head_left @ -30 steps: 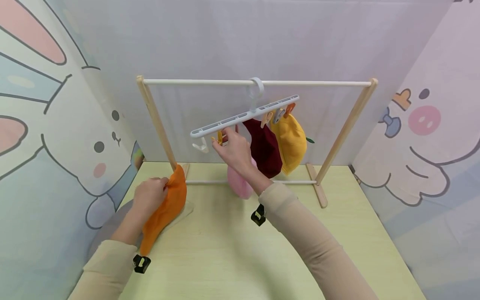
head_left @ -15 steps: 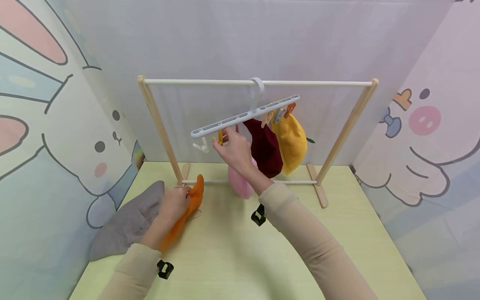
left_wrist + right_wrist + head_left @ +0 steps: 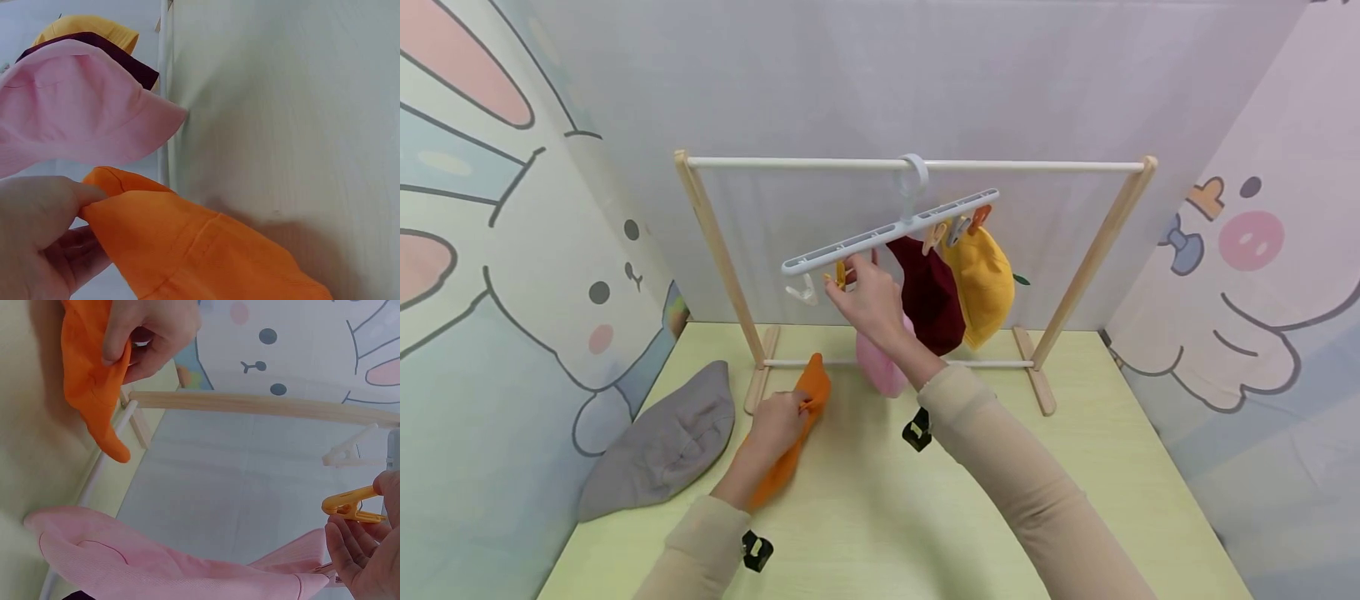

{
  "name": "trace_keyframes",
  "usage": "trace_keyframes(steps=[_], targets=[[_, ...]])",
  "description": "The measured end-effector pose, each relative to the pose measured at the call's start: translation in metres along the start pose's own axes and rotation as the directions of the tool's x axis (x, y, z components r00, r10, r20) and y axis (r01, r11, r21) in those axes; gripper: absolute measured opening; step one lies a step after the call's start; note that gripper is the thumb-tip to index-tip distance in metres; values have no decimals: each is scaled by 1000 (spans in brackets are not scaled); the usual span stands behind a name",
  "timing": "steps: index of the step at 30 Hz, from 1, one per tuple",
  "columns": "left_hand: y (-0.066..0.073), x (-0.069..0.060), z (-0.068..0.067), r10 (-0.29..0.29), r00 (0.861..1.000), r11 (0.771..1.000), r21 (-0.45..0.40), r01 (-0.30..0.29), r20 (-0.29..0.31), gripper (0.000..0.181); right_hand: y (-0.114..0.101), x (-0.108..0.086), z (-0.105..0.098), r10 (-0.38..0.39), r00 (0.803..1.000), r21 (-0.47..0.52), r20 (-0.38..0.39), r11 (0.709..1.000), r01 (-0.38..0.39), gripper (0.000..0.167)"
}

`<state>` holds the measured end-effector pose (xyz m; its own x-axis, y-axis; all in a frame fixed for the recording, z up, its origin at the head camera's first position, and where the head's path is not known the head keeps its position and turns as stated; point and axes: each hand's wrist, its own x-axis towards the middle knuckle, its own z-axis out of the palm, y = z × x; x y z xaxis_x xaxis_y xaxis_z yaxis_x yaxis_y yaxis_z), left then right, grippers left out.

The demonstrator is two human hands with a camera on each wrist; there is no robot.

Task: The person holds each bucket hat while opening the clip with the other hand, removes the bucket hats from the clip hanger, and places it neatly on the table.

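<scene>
Pale counter [image 3: 835, 525] below — left hand [image 3: 778, 423] pinches orange hat [image 3: 200, 250], right hand [image 3: 872, 296] above grips yellow clip [image 3: 344, 500], probably steadying it.

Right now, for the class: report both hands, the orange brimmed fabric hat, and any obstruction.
Left hand holding orange brimmed fabric hat, unclipped. Right hand gripping yellow plastic clothespin. Pink brimmed fabric hat hanging nearby; nothing visible between orange hat and clothespin.

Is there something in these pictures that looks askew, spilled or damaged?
The pale hanger looks askew: it slants against the white top rod, with its left end lower in the head view. I cannot tell whether it is tipped or only swivelled. I see no spill or damage.
</scene>
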<state>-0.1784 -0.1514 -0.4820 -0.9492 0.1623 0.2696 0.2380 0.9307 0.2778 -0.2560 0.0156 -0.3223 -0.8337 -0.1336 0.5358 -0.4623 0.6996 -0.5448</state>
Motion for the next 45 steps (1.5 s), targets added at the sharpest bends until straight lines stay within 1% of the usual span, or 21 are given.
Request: trace_keyframes(steps=[2, 5, 9, 12, 16, 19, 26, 35, 38, 42, 45], targets=[[0, 0, 4, -12, 1000, 1000, -12, 13, 4, 17, 0, 0, 0, 0, 1000, -2, -1, 1000, 0, 22], [1, -1, 8, -59, 998, 997, -38, 60, 29, 18, 0, 0, 0, -1, 1000, -3, -2, 1000, 1, 23], [-1, 0, 15, -92, 996, 995, -46, 93, 23, 17, 0, 0, 0, -7, 1000, -1, -6, 1000, 7, 23], [-5, 1, 21, -103, 995, 993, -47, 103, 21, 14, 0, 0, 0, -10, 1000, 1, -7, 1000, 10, 23], [-9, 1, 29, -143, 988, 987, -60, 146, 64, 14, 0, 0, 0, -13, 1000, 2, -2, 1000, 13, 23], [-10, 1, 34, -166, 982, 983, -60, 171, 86, 15, -1, 0, 0, -13, 1000, 9, 1, 1000, 13, 23], [-6, 0, 38, -179, 976, 980, -70, 188, 120, 19, -1, 0, 0, -1, 1000, 5, 4, 1000, 1, 23], [-3, -5, 41, -176, 972, 976, -102, 194, 157, 35, -2, 1, 1, -18, 1000, 2, -8, 1000, 18, 22], [-3, -6, 42, -187, 964, 971, -111, 210, 187, 37, -2, 1, 0, -16, 1000, 5, -4, 1000, 16, 22], [-2, -5, 42, -201, 956, 971, -87, 224, 215, 46, -3, 1, 0, -11, 1000, 8, -1, 1000, 11, 21], [-2, -6, 42, -203, 953, 973, -59, 221, 225, 46, -3, 1, 0, -8, 1000, 3, -3, 1000, 8, 21]])
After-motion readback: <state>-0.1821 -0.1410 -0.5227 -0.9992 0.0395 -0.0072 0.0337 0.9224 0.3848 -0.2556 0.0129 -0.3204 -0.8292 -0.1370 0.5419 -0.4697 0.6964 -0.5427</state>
